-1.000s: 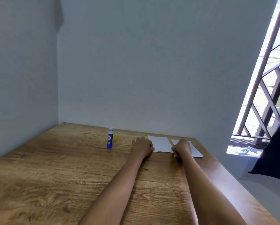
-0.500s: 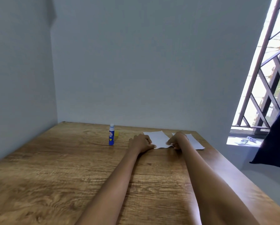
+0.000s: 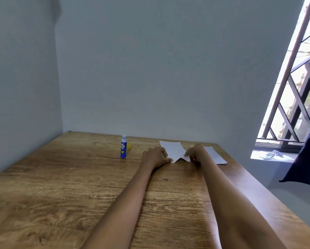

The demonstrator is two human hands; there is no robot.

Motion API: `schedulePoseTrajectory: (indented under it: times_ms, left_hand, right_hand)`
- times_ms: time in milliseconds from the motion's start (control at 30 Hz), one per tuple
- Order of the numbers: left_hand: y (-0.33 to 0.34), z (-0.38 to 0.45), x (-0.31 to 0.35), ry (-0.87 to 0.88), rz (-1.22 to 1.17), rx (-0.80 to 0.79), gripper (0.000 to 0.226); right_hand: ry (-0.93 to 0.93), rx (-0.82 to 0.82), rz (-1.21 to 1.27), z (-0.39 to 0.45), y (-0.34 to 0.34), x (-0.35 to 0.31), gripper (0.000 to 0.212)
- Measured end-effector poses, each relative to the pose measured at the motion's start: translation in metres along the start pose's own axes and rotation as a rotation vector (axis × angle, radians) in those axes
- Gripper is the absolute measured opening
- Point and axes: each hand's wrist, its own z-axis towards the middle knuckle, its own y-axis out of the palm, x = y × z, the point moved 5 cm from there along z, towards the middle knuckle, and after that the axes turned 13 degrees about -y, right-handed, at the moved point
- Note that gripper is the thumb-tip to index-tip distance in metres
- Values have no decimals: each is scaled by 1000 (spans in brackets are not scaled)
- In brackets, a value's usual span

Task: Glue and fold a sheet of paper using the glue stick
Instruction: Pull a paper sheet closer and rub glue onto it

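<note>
Your left grip (image 3: 156, 156) pinches the near left corner of the sheet of paper (image 3: 171, 150), and your right grip (image 3: 195, 153) pinches its near right corner. The sheet lies between them on the table (image 3: 69, 186). The glue stick (image 3: 123, 149) stands upright, well left of your left grip.

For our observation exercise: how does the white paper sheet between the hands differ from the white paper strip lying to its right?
The white paper sheet is gripped at its near corners by the left hand and right hand; the white paper strip has no fingers on it. The sheet's near edge is pulled into points; the strip lies flat. The sheet looks wider. Both are plain white and rest on the wooden table.
</note>
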Motion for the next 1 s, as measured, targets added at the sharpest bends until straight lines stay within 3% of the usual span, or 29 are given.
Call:
schedulePoseTrajectory:
  times_ms: [167, 267, 367, 433, 567, 633, 733, 833, 1000]
  left_hand:
    - [2, 0, -2, 1, -15, -11, 37]
    - [-2, -1, -4, -42, -119, 0, 48]
    - [-9, -8, -8, -116, -529, -12, 59]
    - [-16, -17, -8, -136, -806, -35, 67]
    - [-44, -43, -7, -70, -1107, 37, 65]
    - [-62, -56, -12, -47, -1001, 107, 51]
    - [-75, -74, -29, -95, -788, 11, 30]
    - [-81, -98, -58, -188, -587, -86, 12]
    - [-100, -117, -100, -230, -314, -32, 4]
  right_hand:
    - [-18, 14, 60, 4, 4, -4, 21]
    - [-38, 33, 233, -3, 5, -4, 10]
    - [-87, 14, 511, -16, 4, -1, 24]
    - [-126, -61, 594, -30, 1, -3, 21]
    - [-175, -243, 454, -64, -2, -8, 15]
    - [-187, -334, 365, -83, -2, -11, 11]
    - [-234, -440, 200, -108, 4, -20, 13]
    - [-310, -448, 37, -125, 17, -33, 17]
    - [-359, -419, -87, -141, 48, -56, 10]
